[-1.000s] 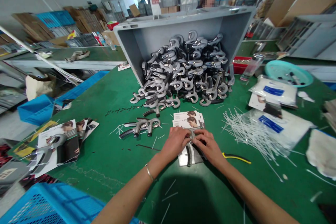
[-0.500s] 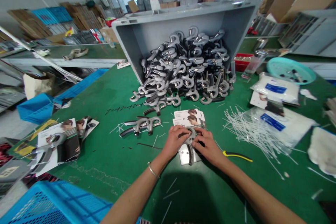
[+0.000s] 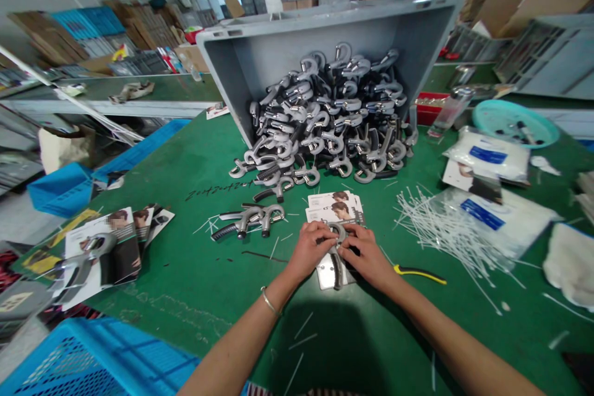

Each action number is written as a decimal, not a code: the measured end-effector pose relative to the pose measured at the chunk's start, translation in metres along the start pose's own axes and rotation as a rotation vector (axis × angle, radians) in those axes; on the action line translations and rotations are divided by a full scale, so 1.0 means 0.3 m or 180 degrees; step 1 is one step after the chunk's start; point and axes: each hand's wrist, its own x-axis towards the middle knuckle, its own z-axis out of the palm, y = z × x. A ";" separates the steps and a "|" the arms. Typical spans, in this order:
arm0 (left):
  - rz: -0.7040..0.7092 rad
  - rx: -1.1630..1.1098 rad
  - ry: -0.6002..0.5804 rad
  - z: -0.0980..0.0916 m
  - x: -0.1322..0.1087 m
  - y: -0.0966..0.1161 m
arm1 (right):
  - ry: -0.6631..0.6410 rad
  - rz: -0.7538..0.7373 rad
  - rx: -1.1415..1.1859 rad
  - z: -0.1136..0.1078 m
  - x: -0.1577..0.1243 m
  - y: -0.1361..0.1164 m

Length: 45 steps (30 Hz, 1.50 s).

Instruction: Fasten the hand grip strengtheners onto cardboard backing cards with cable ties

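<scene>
My left hand (image 3: pixel 310 252) and my right hand (image 3: pixel 366 255) meet over a grey hand gripper (image 3: pixel 336 252) that lies on a white printed card (image 3: pixel 325 276) on the green table. Both hands have their fingers curled and pinched on the gripper's metal top. Just beyond them lies a small stack of printed cards (image 3: pixel 334 206). Two loose hand grippers (image 3: pixel 248 221) lie to the left of my left hand.
A tilted grey bin (image 3: pixel 260 55) spills a heap of hand grippers (image 3: pixel 325 117). White cable ties (image 3: pixel 440 229), yellow-handled cutters (image 3: pixel 420 273) and plastic bags (image 3: pixel 492 154) lie right. Packed cards (image 3: pixel 99 253) and a blue crate (image 3: pixel 93 362) sit left. Another person stands behind the bin.
My hands and the gripper on its card stay in nearly the same place; the fingers shift slightly on the metal top. The view has tilted a little.
</scene>
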 end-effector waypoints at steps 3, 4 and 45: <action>-0.0015 -0.0040 -0.0045 -0.006 -0.004 0.005 | 0.0087 0.0077 0.0044 0.006 0.007 0.001; -0.0020 -0.0049 -0.0069 -0.008 -0.004 0.006 | 0.0099 0.0087 0.0055 0.006 0.008 0.002; -0.0159 -0.0344 0.0075 -0.032 0.035 0.012 | 0.0081 0.0081 0.0494 0.019 0.038 0.027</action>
